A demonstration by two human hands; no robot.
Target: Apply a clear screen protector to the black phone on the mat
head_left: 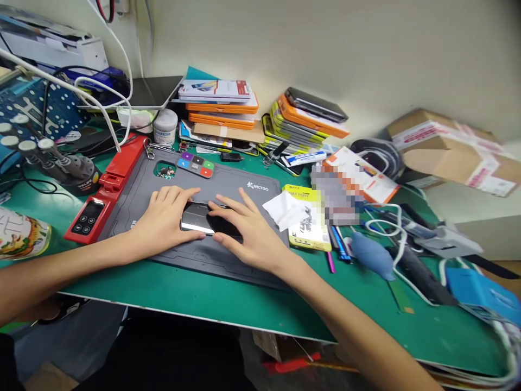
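Observation:
A dark, glossy phone [197, 218] lies flat on the grey work mat [240, 187], its long side running left to right. My left hand [166, 214] grips the phone's left end, with the thumb along the near edge and fingers at the far edge. Around the right part of the phone is my right hand [248, 228], its thumb at the near edge and its fingers spread over the top and far side. The right hand covers much of the phone's right end.
A red device [95, 209] flanks the mat's left side. Behind are a colored-square holder [195, 164], a white jar [165, 127] and stacked boxes [222, 108]. On the right lie a white cloth [285, 209], yellow battery package [311, 228], blue blower [371, 255] and cables.

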